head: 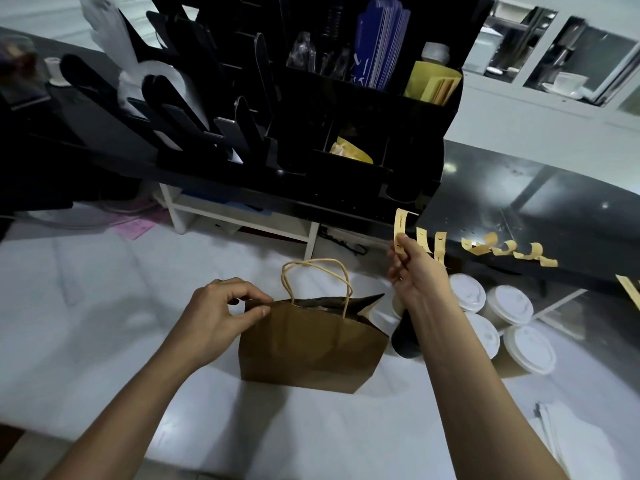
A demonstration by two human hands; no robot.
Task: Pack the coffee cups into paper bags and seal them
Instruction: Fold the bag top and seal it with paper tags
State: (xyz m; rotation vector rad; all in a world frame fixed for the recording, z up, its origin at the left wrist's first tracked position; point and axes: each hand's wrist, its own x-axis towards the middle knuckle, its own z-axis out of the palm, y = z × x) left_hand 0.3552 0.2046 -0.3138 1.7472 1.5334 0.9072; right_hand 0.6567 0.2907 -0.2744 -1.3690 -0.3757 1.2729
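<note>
A brown paper bag point(311, 344) with twisted paper handles stands on the white counter point(104, 323), its mouth nearly closed. My left hand point(221, 317) pinches the bag's top left corner. My right hand point(412, 268) is raised to the right of the bag and pinches a yellow sticker strip point(400, 230) at the edge of the black shelf. Several coffee cups with white lids point(509, 306) stand in a cluster to the right of the bag. What is inside the bag is hidden.
More yellow sticker strips point(509, 252) hang along the black shelf edge point(554, 237). A black organizer point(346, 133) holding sleeves, cards and lids rises behind the bag. A dark cup point(407, 337) stands against the bag's right side. White napkins point(561, 434) lie at the lower right.
</note>
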